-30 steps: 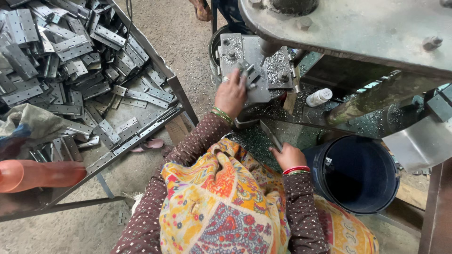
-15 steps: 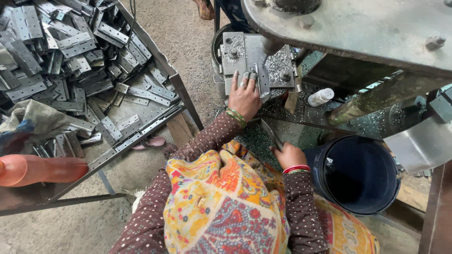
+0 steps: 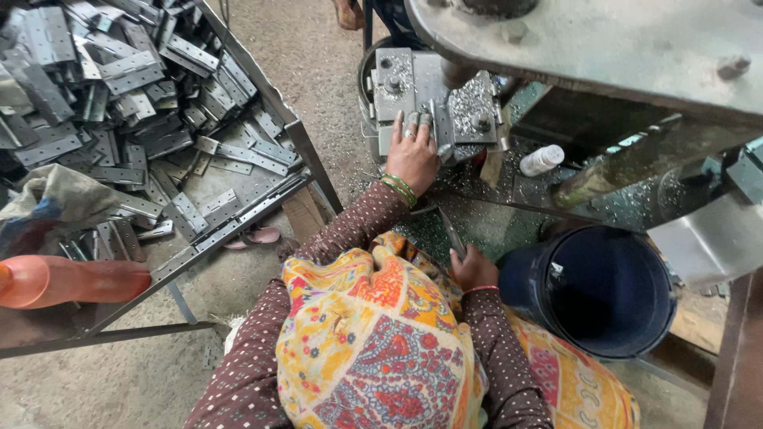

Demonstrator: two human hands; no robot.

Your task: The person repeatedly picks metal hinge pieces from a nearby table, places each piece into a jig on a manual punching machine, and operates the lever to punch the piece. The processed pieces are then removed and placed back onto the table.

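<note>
A flat metal piece [image 3: 435, 127] lies on the die block [image 3: 405, 87] of the press, under the machine's heavy steel frame [image 3: 604, 48], and the left hand [image 3: 413, 155] rests on it with fingers spread flat, pressing rather than gripping. The right hand [image 3: 474, 268] sits low near the lap, closed around a thin dark metal strip [image 3: 450, 232]. The main risk, as I judge it, is the fingers lying so close to the tooling: if the press cycles while they rest there, they could be caught; a piece seated crooked could also jam or be struck off-line. Sharp shavings scattered over the press bed [image 3: 477, 187] could cut a bare palm. Just beside the right hand stands a dark blue bucket [image 3: 596, 290], and a small white bottle [image 3: 542, 160] lies on the bed. To the left, a metal tray table [image 3: 238, 218] is heaped with grey hinge plates [image 3: 119, 95]; an orange bottle [image 3: 63, 280] rests at its near edge. The floor [image 3: 318, 71] is bare, dusty concrete.
</note>
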